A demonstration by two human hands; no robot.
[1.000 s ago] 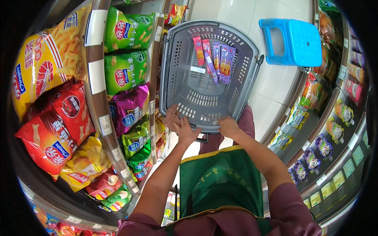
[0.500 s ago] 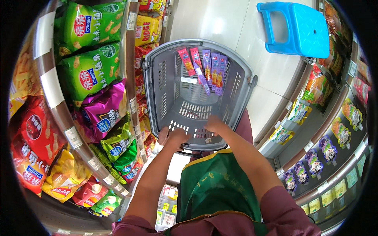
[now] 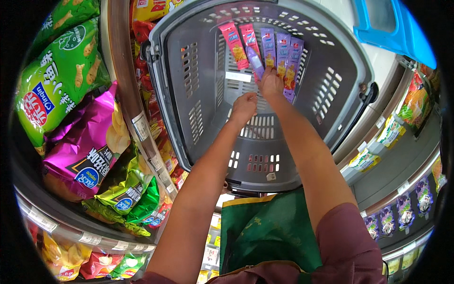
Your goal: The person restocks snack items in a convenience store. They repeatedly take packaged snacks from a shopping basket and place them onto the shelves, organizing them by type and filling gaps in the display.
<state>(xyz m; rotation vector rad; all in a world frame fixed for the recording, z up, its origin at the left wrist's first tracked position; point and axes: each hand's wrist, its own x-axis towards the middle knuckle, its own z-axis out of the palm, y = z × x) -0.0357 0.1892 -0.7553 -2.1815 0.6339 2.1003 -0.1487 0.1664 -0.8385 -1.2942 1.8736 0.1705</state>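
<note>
In the grey plastic shopping basket lie several slim snack packets in a row at its far end. Pink packets are at the left and purple packets at the right. One loose purple packet slants between them, its lower end hidden by my right hand. That hand's fingers are bent down and closed at the near ends of the purple packets; its grip is partly hidden. My left hand is just nearer and to the left, above the basket floor, with curled fingers and nothing visible in them.
Shelves of bagged snacks, with green bags and a purple bag, line the left. On the right, shelves hold small hanging packs. A blue plastic stool stands at the far right, beyond the basket rim.
Both hands have moved from the basket's near edge forward into it, the right one reaching the purple packets. The basket and its packets now appear larger and closer.
</note>
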